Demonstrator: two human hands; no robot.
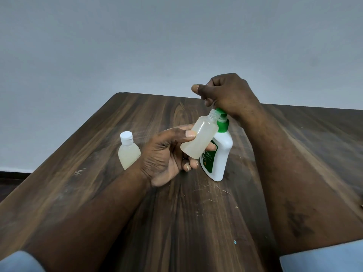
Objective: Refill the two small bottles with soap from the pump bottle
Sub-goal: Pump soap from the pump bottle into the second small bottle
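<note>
2 light-blue sleeve cuffs (322,258) at the bottom corners, bare forearms reaching out over a dark wood table (196,222). Left hand (167,154) grips the uncapped small bottle (198,138), thumb on the front, fingers curled round the back. The bottle is off the table, tilted, with its open threaded neck up against the green nozzle. It shows cloudy pale liquid; level unclear. Just behind, the white pump bottle (220,154) with a green collar stands on the table. Right hand (225,95) sits on its pump head, fingers curled over it, thumb sticking out left. 1 capped small bottle (128,152) stands left, partly behind the left wrist. Grey wall (157,46) behind.
</note>
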